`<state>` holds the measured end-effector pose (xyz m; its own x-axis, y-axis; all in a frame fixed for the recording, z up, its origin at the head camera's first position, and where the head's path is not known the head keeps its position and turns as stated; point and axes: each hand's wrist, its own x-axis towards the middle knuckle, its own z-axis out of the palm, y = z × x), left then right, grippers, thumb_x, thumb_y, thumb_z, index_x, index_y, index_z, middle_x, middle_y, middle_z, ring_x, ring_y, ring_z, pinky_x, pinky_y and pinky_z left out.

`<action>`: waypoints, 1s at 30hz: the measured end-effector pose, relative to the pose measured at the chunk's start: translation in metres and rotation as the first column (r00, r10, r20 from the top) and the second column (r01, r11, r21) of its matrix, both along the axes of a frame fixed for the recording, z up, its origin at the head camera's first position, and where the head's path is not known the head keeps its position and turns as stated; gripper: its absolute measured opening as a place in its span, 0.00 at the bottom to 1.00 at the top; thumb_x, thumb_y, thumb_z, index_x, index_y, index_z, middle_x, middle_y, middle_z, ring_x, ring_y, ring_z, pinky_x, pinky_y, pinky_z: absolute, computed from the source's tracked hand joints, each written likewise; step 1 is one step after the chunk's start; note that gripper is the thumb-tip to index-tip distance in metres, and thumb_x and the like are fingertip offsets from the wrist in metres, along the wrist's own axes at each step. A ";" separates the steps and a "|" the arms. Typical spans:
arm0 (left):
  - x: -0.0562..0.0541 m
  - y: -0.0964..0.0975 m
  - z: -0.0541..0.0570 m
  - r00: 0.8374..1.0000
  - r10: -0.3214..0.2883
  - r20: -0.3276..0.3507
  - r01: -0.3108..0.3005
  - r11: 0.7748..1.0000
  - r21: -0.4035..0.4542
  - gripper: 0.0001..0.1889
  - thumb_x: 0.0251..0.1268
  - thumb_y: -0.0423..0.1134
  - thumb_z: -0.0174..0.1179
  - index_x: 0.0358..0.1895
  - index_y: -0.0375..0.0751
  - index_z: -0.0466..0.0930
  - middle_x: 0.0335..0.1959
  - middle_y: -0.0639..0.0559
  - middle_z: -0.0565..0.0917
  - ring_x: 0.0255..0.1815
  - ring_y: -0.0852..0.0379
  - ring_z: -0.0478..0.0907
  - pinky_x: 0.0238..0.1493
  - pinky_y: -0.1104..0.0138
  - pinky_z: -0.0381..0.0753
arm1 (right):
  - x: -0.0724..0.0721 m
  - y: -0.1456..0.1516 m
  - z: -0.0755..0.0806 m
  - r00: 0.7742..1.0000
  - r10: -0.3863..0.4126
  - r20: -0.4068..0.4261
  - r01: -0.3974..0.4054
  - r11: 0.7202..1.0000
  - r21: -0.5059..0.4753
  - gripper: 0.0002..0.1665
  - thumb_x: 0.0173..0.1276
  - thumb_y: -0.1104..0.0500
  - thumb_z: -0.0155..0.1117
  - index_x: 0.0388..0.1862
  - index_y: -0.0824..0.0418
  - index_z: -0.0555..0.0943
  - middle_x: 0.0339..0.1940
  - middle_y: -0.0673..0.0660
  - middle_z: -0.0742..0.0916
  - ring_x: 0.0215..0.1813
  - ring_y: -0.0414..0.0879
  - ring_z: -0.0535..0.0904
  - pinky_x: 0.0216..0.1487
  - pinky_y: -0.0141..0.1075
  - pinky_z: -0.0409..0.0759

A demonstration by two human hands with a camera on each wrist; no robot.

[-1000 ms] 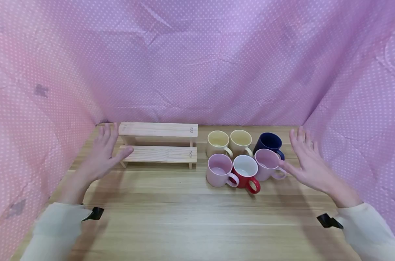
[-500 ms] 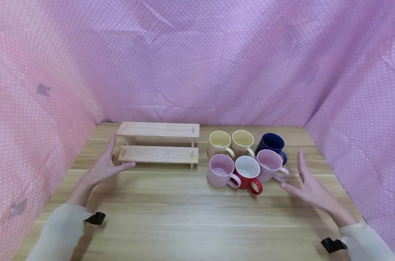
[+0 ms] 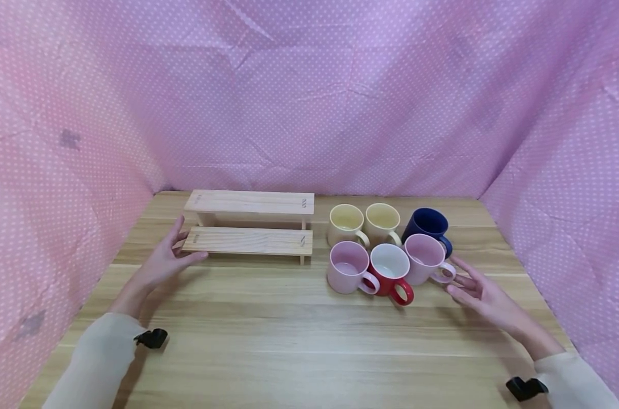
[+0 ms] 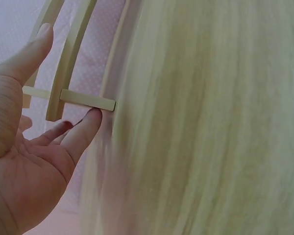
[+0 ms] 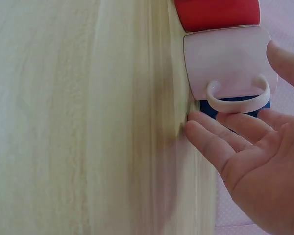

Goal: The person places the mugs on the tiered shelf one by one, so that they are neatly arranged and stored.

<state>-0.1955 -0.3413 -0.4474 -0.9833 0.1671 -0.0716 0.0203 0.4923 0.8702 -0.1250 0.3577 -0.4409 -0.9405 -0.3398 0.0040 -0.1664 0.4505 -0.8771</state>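
Observation:
My left hand (image 3: 158,266) is at the left end of the lower wooden shelf (image 3: 248,241), thumb apart from the fingers. In the left wrist view, one fingertip (image 4: 93,117) meets the shelf's short leg (image 4: 88,100), while the thumb lies across the boards. Over on the right, my right hand (image 3: 493,301) is spread beside the handle (image 5: 240,105) of the right-hand pink mug (image 3: 415,271). Its fingertips come right up to that handle in the right wrist view, thumb raised. Behind this mug stands a dark blue mug (image 3: 428,220), partly hidden.
A taller wooden shelf (image 3: 250,201) stands behind the lower one. Two yellow mugs (image 3: 340,234) are right of the shelves; in front of them are another pink mug (image 3: 342,278) and a red mug (image 3: 383,284). Polka-dot pink cloth (image 3: 309,102) surrounds the wooden table (image 3: 289,352).
Both hands have come down toward the table. The left moved in to the lower shelf's end, and the right moved in to the pink mug's handle. Shelves and mugs keep their places.

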 end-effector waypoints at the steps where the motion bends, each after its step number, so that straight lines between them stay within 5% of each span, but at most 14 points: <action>1: 0.000 -0.001 -0.001 1.000 0.008 0.004 -0.008 1.000 -0.002 0.61 0.66 0.48 0.70 0.80 0.66 0.22 0.80 0.29 0.45 0.72 0.22 0.57 0.69 0.37 0.64 | 0.000 0.000 -0.001 1.000 0.011 0.007 -0.011 0.999 -0.035 0.41 0.77 0.67 0.58 0.80 0.71 0.49 0.64 0.84 0.72 0.56 0.32 0.80 0.50 0.28 0.83; 7: -0.003 -0.003 -0.008 0.999 0.033 0.005 -0.033 0.997 0.063 0.51 0.71 0.45 0.66 0.84 0.49 0.37 0.70 0.25 0.61 0.59 0.42 0.77 0.56 0.65 0.82 | -0.002 0.003 -0.005 0.997 0.072 0.026 -0.068 0.988 -0.136 0.37 0.78 0.70 0.54 0.80 0.68 0.53 0.63 0.55 0.81 0.55 0.43 0.85 0.51 0.34 0.85; 10: -0.003 -0.004 -0.011 0.999 0.041 0.022 -0.044 0.989 0.140 0.46 0.72 0.43 0.65 0.83 0.43 0.44 0.64 0.30 0.65 0.49 0.56 0.80 0.50 0.69 0.84 | -0.002 0.004 -0.005 0.997 0.073 0.017 -0.070 0.990 -0.121 0.34 0.78 0.70 0.55 0.78 0.71 0.55 0.61 0.49 0.82 0.54 0.43 0.85 0.50 0.34 0.86; 13: -0.004 -0.004 -0.012 0.998 0.042 0.049 -0.051 0.978 0.204 0.45 0.72 0.41 0.65 0.83 0.41 0.45 0.59 0.34 0.66 0.44 0.60 0.81 0.50 0.64 0.85 | -0.001 0.004 -0.005 0.997 0.067 0.025 -0.064 0.992 -0.113 0.28 0.78 0.70 0.54 0.71 0.77 0.60 0.58 0.55 0.84 0.52 0.43 0.86 0.49 0.34 0.85; 17: -0.003 -0.004 -0.010 0.997 0.058 0.056 -0.067 0.983 0.170 0.46 0.71 0.41 0.66 0.83 0.43 0.45 0.57 0.36 0.66 0.43 0.60 0.80 0.48 0.64 0.86 | -0.002 0.004 -0.005 0.993 0.099 0.056 -0.091 0.987 -0.134 0.21 0.79 0.70 0.52 0.64 0.82 0.64 0.55 0.61 0.85 0.52 0.44 0.86 0.51 0.35 0.85; 26: -0.002 0.000 -0.008 0.990 0.081 0.113 -0.101 0.979 0.180 0.47 0.69 0.42 0.68 0.83 0.46 0.46 0.68 0.26 0.55 0.47 0.58 0.78 0.51 0.62 0.85 | -0.007 0.003 0.002 0.970 0.128 0.205 -0.107 0.988 -0.112 0.20 0.83 0.63 0.48 0.62 0.80 0.65 0.63 0.83 0.73 0.57 0.42 0.84 0.54 0.36 0.84; 30: -0.003 0.000 -0.007 0.990 0.069 0.125 -0.091 0.980 0.178 0.47 0.70 0.41 0.67 0.83 0.47 0.45 0.71 0.25 0.54 0.48 0.57 0.78 0.52 0.61 0.85 | -0.011 0.003 0.005 0.960 0.133 0.245 -0.114 0.990 -0.088 0.24 0.86 0.59 0.44 0.65 0.79 0.65 0.66 0.83 0.71 0.59 0.40 0.82 0.56 0.35 0.83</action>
